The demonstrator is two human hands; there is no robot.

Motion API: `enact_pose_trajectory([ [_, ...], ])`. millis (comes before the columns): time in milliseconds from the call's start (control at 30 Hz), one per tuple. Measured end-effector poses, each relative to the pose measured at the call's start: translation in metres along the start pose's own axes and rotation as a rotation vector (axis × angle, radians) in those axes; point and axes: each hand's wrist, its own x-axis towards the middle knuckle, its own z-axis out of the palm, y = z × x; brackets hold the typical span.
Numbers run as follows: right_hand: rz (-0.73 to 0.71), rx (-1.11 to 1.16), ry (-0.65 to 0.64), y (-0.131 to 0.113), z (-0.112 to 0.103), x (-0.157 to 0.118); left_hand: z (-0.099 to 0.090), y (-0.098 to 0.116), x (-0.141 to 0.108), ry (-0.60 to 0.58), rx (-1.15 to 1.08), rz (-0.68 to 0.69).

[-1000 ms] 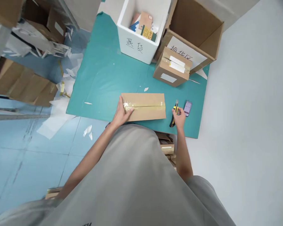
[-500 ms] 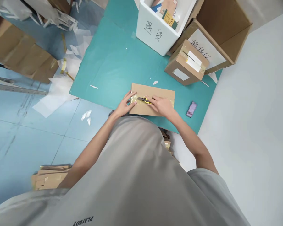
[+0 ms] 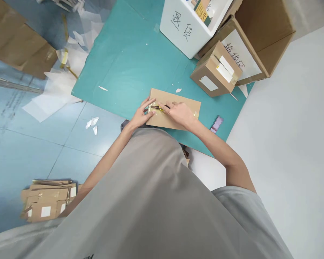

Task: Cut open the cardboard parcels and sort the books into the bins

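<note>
A flat brown cardboard box [image 3: 170, 119] lies on the green tabletop, close to my body, with clear tape along its top. My left hand [image 3: 140, 116] rests at the box's left end, thumb and fingers spread apart on it. Closed round a yellow and black utility knife [image 3: 160, 108], my right hand [image 3: 180, 113] is over the middle of the box. The blade points left toward the taped end, near my left fingertips. My right palm hides part of the knife's handle.
On the green table [image 3: 118, 64] stand a white bin [image 3: 183, 30] with items inside, a large open carton [image 3: 264, 36] and a smaller taped carton [image 3: 214, 75]. A blurred purple object [image 3: 216, 124] lies at right. Flattened cardboard [image 3: 48, 201] and paper sheets [image 3: 54, 93] lie on the floor.
My right hand has slid left along the box with the knife, bringing the blade closer to the left end. My left hand stays at that end. The camera view has shifted slightly.
</note>
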Motion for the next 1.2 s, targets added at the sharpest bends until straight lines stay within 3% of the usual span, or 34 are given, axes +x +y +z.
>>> enact_pose_trajectory([
  [300, -0.021, -0.035, 0.010, -0.026, -0.013, 0.001, 0.001, 0.005, -0.001, 0.009, 0.003, -0.018],
  [500, -0.010, -0.036, 0.067, -0.033, -0.007, -0.001, 0.001, 0.011, -0.002, -0.002, 0.038, -0.016],
  [767, 0.044, -0.058, 0.045, -0.012, 0.009, -0.027, 0.000, 0.011, -0.003, 0.003, 0.030, -0.039],
  [933, 0.096, -0.062, 0.027, 0.007, 0.003, -0.050, 0.000, 0.003, 0.000, -0.003, 0.002, -0.023],
  [1200, 0.060, -0.032, 0.026, -0.009, -0.005, -0.012, 0.000, 0.003, 0.001, -0.008, -0.006, -0.026],
])
